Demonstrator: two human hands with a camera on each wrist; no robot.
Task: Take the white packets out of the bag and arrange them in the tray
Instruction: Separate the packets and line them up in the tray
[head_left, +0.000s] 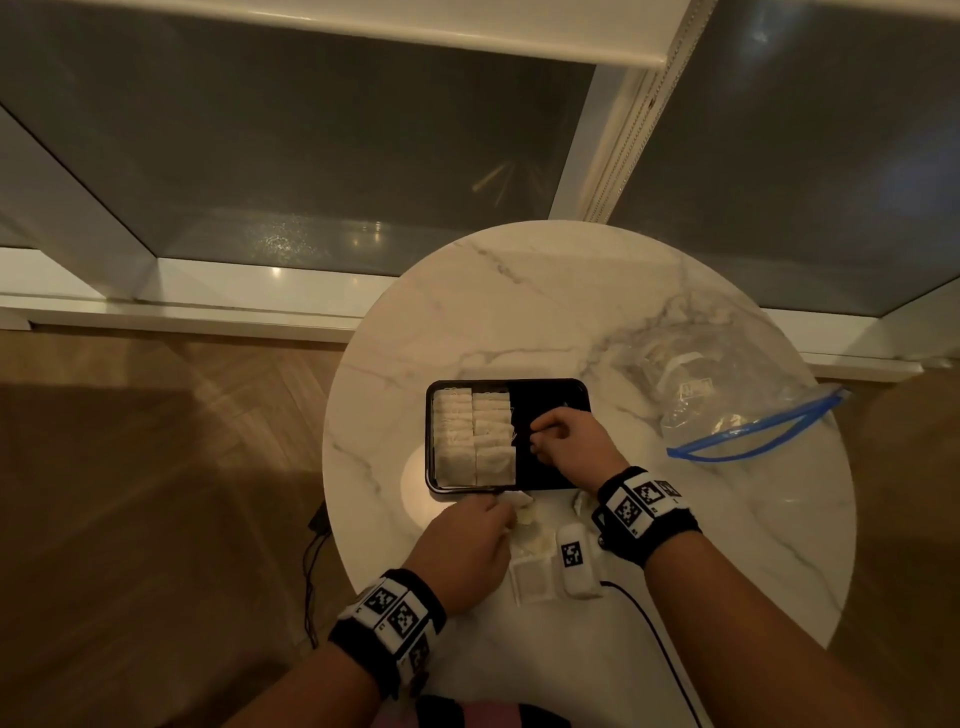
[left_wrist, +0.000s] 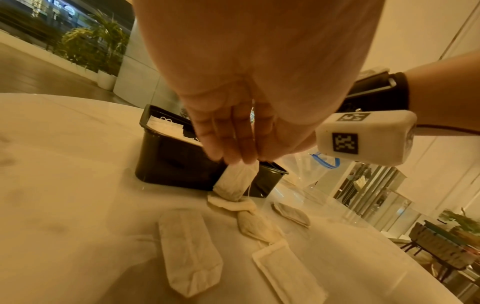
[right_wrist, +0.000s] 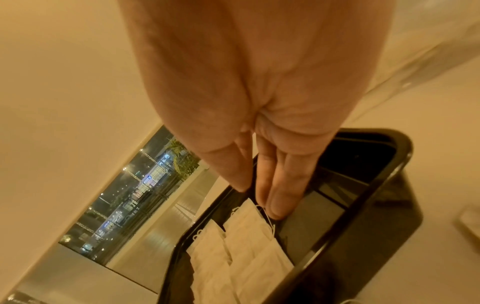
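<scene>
White packets (head_left: 474, 436) lie in two overlapping rows along the 9 o'clock side of the black tray (head_left: 550, 397), which sits at the centre of the round marble table (head_left: 519, 312). The right hand (head_left: 574, 447) reaches into the tray, fingers extended and fingertips (right_wrist: 276, 202) touching a thin string at the edge of the rows. At the tray's 6 o'clock, the left hand (left_wrist: 233, 115) pinches a single packet (left_wrist: 237, 180) above loose packets (left_wrist: 189, 253) on the table. The clear bag (head_left: 727, 395) lies at 3 o'clock.
</scene>
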